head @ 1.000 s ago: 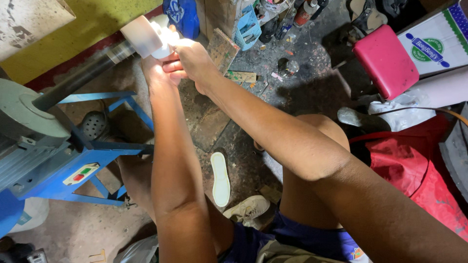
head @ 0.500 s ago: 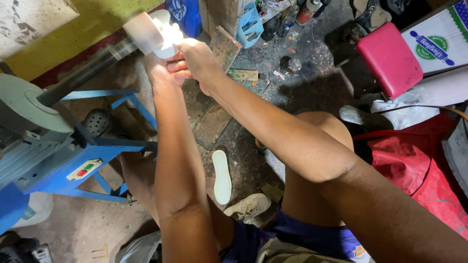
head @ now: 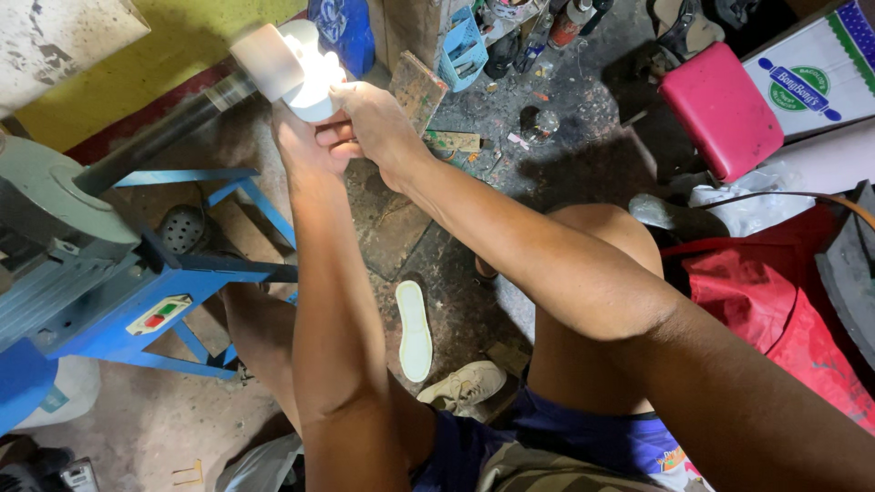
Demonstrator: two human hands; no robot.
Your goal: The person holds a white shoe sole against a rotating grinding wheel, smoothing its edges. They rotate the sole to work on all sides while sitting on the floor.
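Bare arms and knees, dark blue shorts (head: 583, 437) (a printed patch at the hem), beige shoe (head: 465, 387).

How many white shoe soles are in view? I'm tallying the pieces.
2. One white shoe sole is held by both the left hand and right hand against the machine's pale cylindrical roller. Another flat white sole lies on the floor between the knees. More may be hidden.
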